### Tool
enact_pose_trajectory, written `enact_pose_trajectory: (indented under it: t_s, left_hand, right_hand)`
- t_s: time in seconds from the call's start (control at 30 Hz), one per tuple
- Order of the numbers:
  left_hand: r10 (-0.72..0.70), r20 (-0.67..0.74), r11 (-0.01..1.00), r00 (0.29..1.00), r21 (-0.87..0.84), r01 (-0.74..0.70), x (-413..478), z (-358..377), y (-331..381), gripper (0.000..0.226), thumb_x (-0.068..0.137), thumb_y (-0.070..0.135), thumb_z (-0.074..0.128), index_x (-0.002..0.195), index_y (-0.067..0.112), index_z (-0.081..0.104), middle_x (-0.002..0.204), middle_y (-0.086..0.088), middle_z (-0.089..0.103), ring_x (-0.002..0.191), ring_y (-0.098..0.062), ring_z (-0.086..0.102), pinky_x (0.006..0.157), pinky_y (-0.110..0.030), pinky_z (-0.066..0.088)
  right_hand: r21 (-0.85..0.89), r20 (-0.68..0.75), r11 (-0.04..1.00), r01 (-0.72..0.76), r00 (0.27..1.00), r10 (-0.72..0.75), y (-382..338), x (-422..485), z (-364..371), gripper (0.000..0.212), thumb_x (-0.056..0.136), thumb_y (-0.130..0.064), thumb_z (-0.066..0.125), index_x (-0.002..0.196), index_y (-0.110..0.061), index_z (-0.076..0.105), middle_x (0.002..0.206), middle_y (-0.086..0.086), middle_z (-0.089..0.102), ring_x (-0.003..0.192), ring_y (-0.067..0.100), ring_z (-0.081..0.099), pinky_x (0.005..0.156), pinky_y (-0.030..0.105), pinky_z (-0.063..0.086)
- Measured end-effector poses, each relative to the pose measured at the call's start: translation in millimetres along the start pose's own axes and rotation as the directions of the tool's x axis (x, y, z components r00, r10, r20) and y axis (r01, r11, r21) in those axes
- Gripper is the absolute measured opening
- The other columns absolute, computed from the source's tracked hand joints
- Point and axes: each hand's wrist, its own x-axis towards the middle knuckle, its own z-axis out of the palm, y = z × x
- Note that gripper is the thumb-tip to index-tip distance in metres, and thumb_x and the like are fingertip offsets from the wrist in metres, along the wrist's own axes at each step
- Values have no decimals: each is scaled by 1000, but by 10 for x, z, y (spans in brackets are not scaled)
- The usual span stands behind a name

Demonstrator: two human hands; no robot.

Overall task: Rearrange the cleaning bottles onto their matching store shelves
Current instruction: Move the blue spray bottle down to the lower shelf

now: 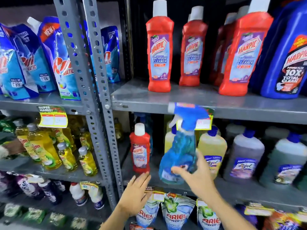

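Note:
My right hand (193,176) grips a blue spray bottle (180,150) by its lower body, holding it tilted in front of the middle shelf (249,190). Its blue trigger head reaches up to the upper shelf's edge. A small red Harpic bottle (140,148) stands alone at the left end of that middle shelf. My left hand (135,195) is open, fingers spread, just below the small red bottle and not touching it. On the upper shelf (191,100) stand several larger red Harpic bathroom cleaner bottles (159,52) and a big blue Harpic bottle (285,55).
Pale yellow, grey and green floor cleaner bottles (211,148) fill the middle shelf to the right. Grey perforated uprights (99,97) split the racks. On the left are blue detergent pouches (54,55) and yellow dish liquid bottles (41,146). Ariel pouches (177,213) hang below.

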Motion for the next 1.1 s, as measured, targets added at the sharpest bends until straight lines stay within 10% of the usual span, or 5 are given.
enact_pose_trajectory:
  t_s: [0.13, 0.33, 0.63, 0.9, 1.1]
  left_hand:
    - [-18, 53, 999, 998, -34, 20, -102, 261, -133, 64, 105, 58, 25, 145, 13, 46, 153, 0, 38, 140, -13, 31, 111, -29, 16]
    - [-7, 35, 1000, 999, 20, 6, -103, 336, -116, 68, 104, 58, 24, 150, 10, 38, 155, -6, 35, 143, -17, 27, 112, -34, 15]
    - [-12, 12, 1000, 1000, 13, 12, -122, 389, -117, 70, 104, 59, 24, 152, 10, 31, 157, -6, 30, 145, -19, 25, 112, -37, 15]
    - [-30, 22, 999, 999, 20, 29, -114, 355, -105, 68, 104, 58, 20, 151, 11, 32, 156, -5, 32, 144, -18, 27, 112, -34, 15]
    - [-38, 17, 999, 999, 36, 38, -106, 417, -105, 69, 103, 58, 19, 153, 12, 28, 158, -5, 28, 146, -19, 23, 114, -37, 12]
  right_hand:
    - [-84, 30, 988, -133, 990, 136, 577, 93, 115, 54, 68, -21, 88, 109, -35, 54, 101, -11, 72, 90, -1, 68, 88, 39, 56]
    - [-106, 9, 987, -121, 992, 123, 986, 286, 301, 55, 70, -11, 86, 108, -36, 54, 106, -9, 72, 91, -7, 66, 75, 8, 49]
    - [-130, 41, 980, -148, 987, 154, 1226, 261, 411, 58, 75, -25, 83, 121, -38, 49, 111, -12, 71, 99, -4, 67, 79, 15, 54]
    - [-373, -140, 914, -158, 984, 113, 1215, 208, 291, 73, 60, -52, 87, 120, -26, 54, 104, -11, 61, 90, 8, 61, 71, 27, 52]
    - [-469, -43, 861, -197, 979, 200, 1281, 174, 228, 51, 67, -40, 87, 106, -16, 64, 75, -12, 66, 65, -1, 60, 49, 11, 41]
